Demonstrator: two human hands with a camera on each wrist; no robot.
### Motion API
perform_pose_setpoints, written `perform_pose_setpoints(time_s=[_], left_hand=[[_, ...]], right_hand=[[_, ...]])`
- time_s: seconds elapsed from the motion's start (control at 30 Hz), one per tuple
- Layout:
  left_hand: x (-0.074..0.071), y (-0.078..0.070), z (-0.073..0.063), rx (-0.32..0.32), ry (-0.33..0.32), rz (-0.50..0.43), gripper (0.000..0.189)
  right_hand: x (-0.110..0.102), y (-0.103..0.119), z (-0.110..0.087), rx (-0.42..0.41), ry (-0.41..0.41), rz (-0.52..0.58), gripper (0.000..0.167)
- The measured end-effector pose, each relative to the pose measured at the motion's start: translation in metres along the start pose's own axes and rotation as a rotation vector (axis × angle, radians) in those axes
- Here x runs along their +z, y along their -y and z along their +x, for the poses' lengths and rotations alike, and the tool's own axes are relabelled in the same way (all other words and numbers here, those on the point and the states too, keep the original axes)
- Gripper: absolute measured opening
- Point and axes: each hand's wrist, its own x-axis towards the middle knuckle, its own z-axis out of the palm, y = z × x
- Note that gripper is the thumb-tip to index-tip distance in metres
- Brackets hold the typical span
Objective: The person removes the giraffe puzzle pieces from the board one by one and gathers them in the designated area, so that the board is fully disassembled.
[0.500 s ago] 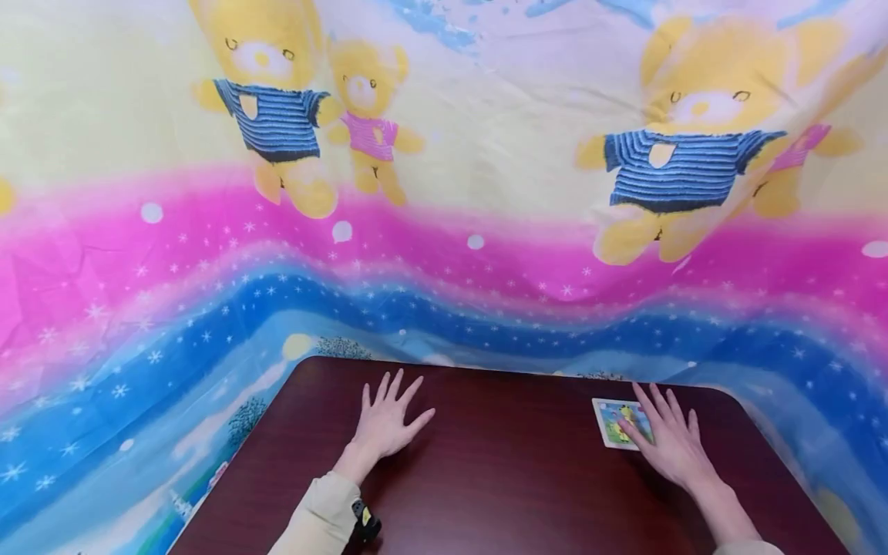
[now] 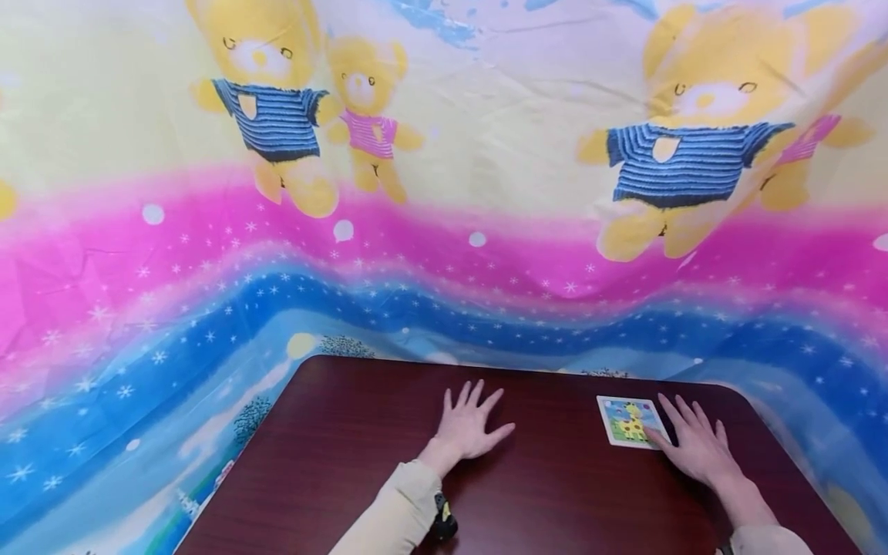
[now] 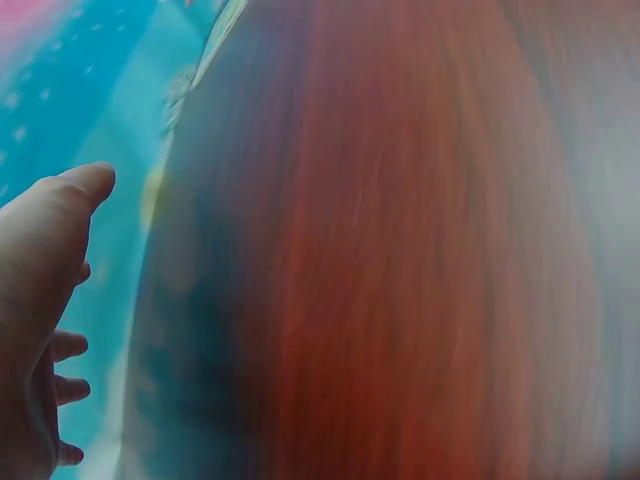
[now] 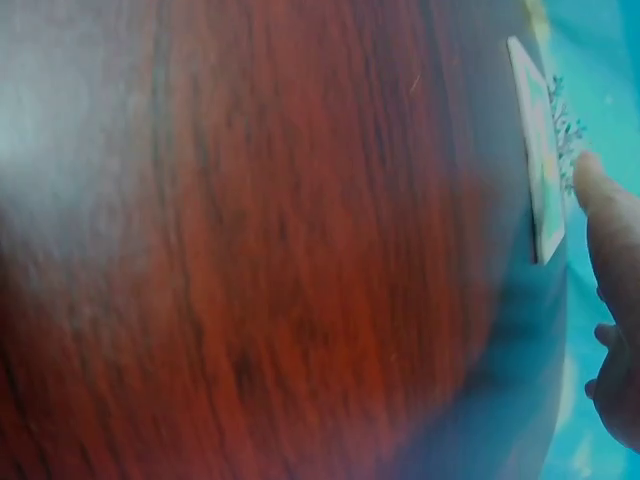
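On the right part of the dark wooden table lies a square picture card (image 2: 627, 422) with a white border and a yellow giraffe on it. My right hand (image 2: 699, 447) is just right of the card, fingers spread, its thumb overlapping the card's right edge in the head view. In the right wrist view the flat card (image 4: 540, 150) shows near the right edge, and the right hand (image 4: 618, 290) appears beside it, clear of the tabletop. My left hand (image 2: 463, 428) hovers over the middle of the table with fingers spread, holding nothing. In the left wrist view the left hand (image 3: 40, 260) shows its thumb extended.
The dark red-brown table (image 2: 555, 493) has rounded far corners. Behind and beside it hangs a cloth (image 2: 444, 293) printed with teddy bears, pink and blue bands and snowflakes. A black strap device (image 2: 444, 518) sits at the left wrist by a cream sleeve.
My left hand has moved right, toward the middle of the table. My right hand has shifted slightly right and toward me, uncovering more of the giraffe card.
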Motion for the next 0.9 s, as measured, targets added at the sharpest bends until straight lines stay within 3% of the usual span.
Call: perform_pose_setpoints(time_s=[0.37,0.63,0.9], left_hand=[[0.037,-0.06,0.019,0.024,0.056,0.044,0.076],[0.034,-0.105,0.02,0.053,0.108,0.044,0.074],[0.036,-0.124,0.019,0.081,0.124,0.071,0.073]], right_hand=[[0.006,-0.026,0.006,0.08,0.081,-0.041,0.102],[0.004,-0.015,0.001,0.042,0.071,-0.017,0.093],[0.016,0.007,-0.01,-0.008,0.068,0.01,0.086]])
